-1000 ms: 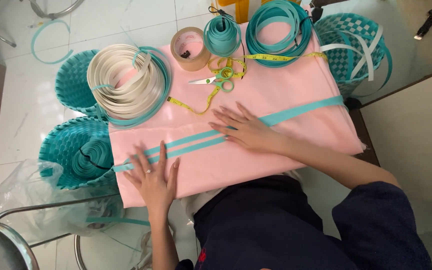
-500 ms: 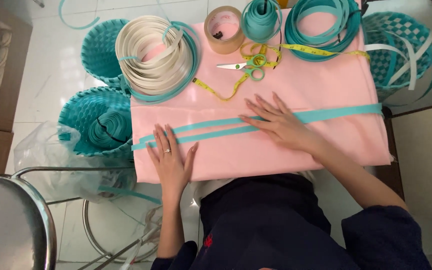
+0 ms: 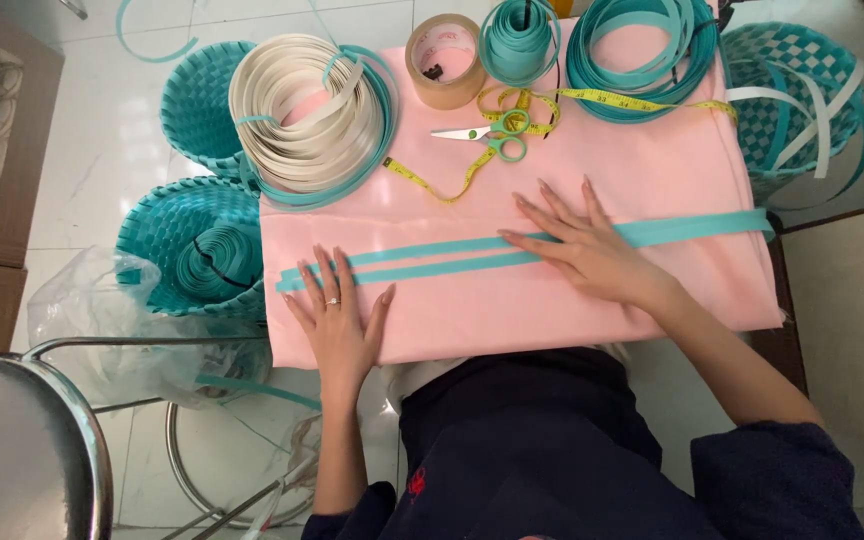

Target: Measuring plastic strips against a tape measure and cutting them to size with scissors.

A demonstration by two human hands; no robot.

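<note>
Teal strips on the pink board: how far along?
Done: two teal strips lie side by side along the pink board. In hand: left hand presses flat on their left ends, right hand flat on the middle. Left: no weaving or crossing strips yet; scissors, tape measure and the cream coil lie untouched.

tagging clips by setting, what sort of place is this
Likely a home craft corner for basket weaving: coils of teal strap on a pink-covered table, woven baskets on a tiled floor, scissors and a tape measure.
</note>
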